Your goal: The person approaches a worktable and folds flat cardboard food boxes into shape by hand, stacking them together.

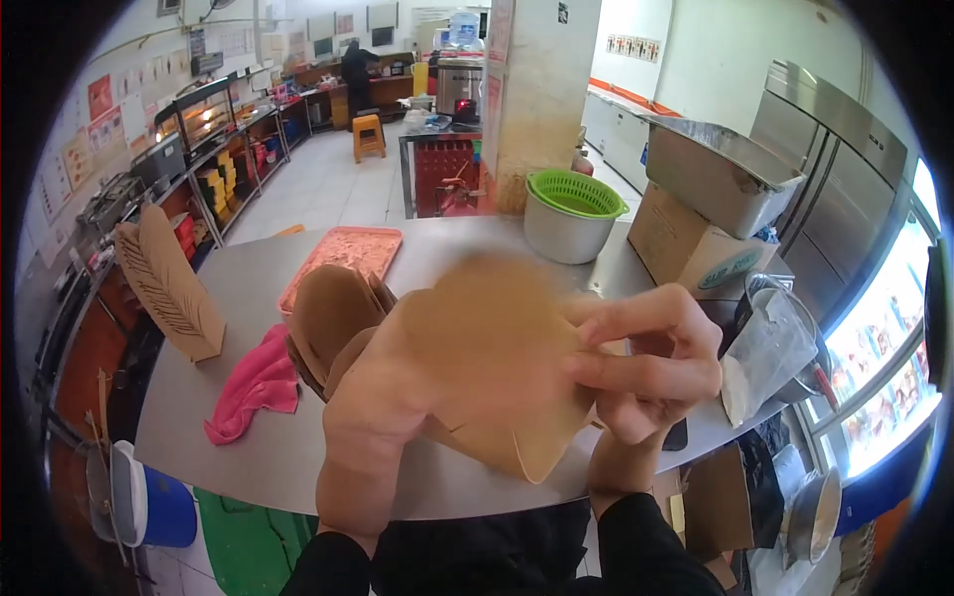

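A brown cardboard piece (pixel 487 318), partly folded like a food carton, is held up close in front of me; its rounded upper end is blurred. My left hand (pixel 383 387) is wrapped round its left side, fingers mostly hidden behind the card. At its right edge my right hand (pixel 651 363) pinches the card between thumb and fingertips, the other fingers curled. Behind my left hand, several rounded brown cardboard blanks (pixel 333 318) stand bunched on the steel table (pixel 477 502). Farther left, a folded cardboard carton (pixel 174 283) with dark line print stands tilted on the table.
A pink cloth (pixel 258 387) and a pink tray (pixel 353 248) lie at left. Toward the back right are a white pot (pixel 566 233) with a green basket (pixel 576 194), and a cardboard box (pixel 696 238) under a steel pan (pixel 720 179). A person (pixel 358 79) stands far back.
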The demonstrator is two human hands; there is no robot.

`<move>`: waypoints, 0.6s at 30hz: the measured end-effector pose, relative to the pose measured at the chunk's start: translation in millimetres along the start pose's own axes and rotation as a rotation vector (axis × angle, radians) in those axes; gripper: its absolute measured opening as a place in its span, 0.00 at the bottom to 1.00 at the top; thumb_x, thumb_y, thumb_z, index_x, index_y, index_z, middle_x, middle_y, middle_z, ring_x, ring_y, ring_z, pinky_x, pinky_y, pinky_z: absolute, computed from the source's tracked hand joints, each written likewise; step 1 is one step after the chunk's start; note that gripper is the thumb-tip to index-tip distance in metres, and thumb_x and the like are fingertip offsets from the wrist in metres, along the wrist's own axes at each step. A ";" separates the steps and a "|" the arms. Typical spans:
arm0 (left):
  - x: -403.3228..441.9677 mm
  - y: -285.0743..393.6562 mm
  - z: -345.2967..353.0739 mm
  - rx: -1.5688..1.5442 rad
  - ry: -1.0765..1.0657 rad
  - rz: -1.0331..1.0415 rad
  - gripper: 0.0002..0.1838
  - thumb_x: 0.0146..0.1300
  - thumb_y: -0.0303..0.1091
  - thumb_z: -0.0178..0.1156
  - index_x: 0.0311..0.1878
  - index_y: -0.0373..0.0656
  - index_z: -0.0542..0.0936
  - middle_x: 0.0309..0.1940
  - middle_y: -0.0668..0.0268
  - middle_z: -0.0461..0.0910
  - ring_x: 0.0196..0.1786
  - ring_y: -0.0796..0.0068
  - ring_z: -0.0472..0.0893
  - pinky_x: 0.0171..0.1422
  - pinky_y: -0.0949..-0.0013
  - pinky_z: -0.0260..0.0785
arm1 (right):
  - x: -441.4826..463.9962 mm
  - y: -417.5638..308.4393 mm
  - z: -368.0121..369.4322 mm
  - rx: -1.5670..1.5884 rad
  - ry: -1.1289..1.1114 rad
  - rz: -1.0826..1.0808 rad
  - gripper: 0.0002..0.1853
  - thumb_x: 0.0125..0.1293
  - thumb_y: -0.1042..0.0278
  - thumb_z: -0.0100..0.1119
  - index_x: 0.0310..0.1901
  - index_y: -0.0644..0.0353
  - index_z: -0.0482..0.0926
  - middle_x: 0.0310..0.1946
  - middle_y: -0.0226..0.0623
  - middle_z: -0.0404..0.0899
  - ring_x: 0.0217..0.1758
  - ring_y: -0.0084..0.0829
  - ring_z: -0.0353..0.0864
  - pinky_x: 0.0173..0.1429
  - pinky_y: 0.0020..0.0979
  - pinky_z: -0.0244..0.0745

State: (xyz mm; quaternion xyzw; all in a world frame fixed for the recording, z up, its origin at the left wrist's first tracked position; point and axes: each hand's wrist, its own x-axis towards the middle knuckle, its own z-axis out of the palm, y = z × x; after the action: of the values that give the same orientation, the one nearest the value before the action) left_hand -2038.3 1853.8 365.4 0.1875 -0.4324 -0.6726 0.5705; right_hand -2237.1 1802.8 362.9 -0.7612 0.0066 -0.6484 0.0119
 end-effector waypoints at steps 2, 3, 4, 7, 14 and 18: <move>-0.8 -1.9 -6.1 0.102 0.016 0.093 0.18 0.59 0.26 0.71 0.53 0.36 0.82 0.44 0.61 0.87 0.47 0.73 0.86 0.53 0.70 0.76 | 2.6 5.1 2.4 0.098 -0.007 -0.073 0.06 0.50 0.73 0.71 0.31 0.63 0.90 0.33 0.42 0.86 0.37 0.48 0.92 0.39 0.36 0.90; -2.1 -1.0 -7.2 0.139 0.027 0.128 0.18 0.59 0.26 0.72 0.53 0.36 0.82 0.44 0.62 0.87 0.46 0.73 0.86 0.53 0.70 0.76 | 3.3 6.2 2.1 0.077 -0.046 -0.104 0.07 0.49 0.75 0.68 0.30 0.65 0.90 0.32 0.43 0.87 0.38 0.51 0.92 0.40 0.38 0.91; -3.5 -0.1 -4.0 0.097 0.062 0.159 0.17 0.59 0.25 0.72 0.51 0.37 0.82 0.42 0.63 0.86 0.45 0.75 0.85 0.52 0.72 0.76 | 3.8 6.4 3.5 0.055 -0.086 -0.135 0.08 0.47 0.76 0.65 0.30 0.67 0.89 0.32 0.44 0.87 0.39 0.54 0.91 0.41 0.41 0.91; 7.4 -18.4 -19.3 0.041 0.038 0.326 0.15 0.59 0.24 0.73 0.49 0.39 0.81 0.40 0.66 0.86 0.43 0.77 0.84 0.49 0.75 0.74 | 7.1 1.1 -1.2 0.002 -0.165 -0.067 0.11 0.45 0.76 0.63 0.32 0.67 0.88 0.35 0.47 0.88 0.43 0.58 0.90 0.50 0.46 0.89; 0.1 -13.8 -0.5 0.957 -0.059 0.713 0.10 0.62 0.26 0.73 0.42 0.39 0.80 0.35 0.63 0.86 0.38 0.76 0.86 0.40 0.73 0.75 | 9.1 -10.9 15.1 -0.428 -0.384 0.067 0.54 0.47 0.61 0.84 0.73 0.62 0.59 0.69 0.61 0.68 0.70 0.60 0.72 0.72 0.53 0.70; -11.8 -3.4 9.8 1.077 -0.105 1.161 0.18 0.58 0.27 0.75 0.51 0.38 0.81 0.41 0.61 0.87 0.44 0.67 0.88 0.51 0.69 0.79 | -9.5 17.9 5.4 -0.263 -0.189 0.259 0.59 0.43 0.60 0.87 0.73 0.65 0.56 0.68 0.54 0.68 0.68 0.49 0.73 0.70 0.46 0.71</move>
State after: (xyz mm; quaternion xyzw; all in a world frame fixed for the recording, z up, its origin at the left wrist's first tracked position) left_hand -2044.4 1868.3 365.2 0.1504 -0.7534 0.0262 0.6396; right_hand -2233.3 1785.3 352.3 -0.8065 0.1876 -0.5607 -0.0038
